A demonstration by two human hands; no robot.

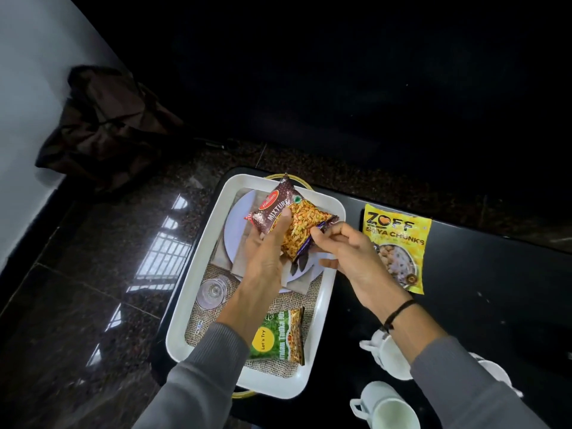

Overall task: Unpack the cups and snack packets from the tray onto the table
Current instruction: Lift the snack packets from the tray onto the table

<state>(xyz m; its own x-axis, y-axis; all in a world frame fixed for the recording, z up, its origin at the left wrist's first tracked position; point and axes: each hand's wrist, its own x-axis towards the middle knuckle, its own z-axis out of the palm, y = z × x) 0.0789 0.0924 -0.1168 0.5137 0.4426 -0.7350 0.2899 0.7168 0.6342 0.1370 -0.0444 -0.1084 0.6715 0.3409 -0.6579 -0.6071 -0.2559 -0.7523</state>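
Note:
A white tray (192, 301) sits on the black table (495, 305). Above its far half I hold a brown and yellow Mixture packet (306, 216) with both hands. My left hand (266, 252) grips its left side, thumb across the front. My right hand (349, 249) pinches its right lower corner. A green snack packet (278, 335) lies flat in the near end of the tray. A yellow soya chunks packet (399, 239) lies on the table right of the tray. White cups (393, 410) (393, 357) stand on the table near my right forearm.
The tray's printed liner shows a plate and a glass (212, 291). A dark bag (105, 125) leans against the wall at the far left. Glossy dark floor tiles (93, 289) lie left of the table.

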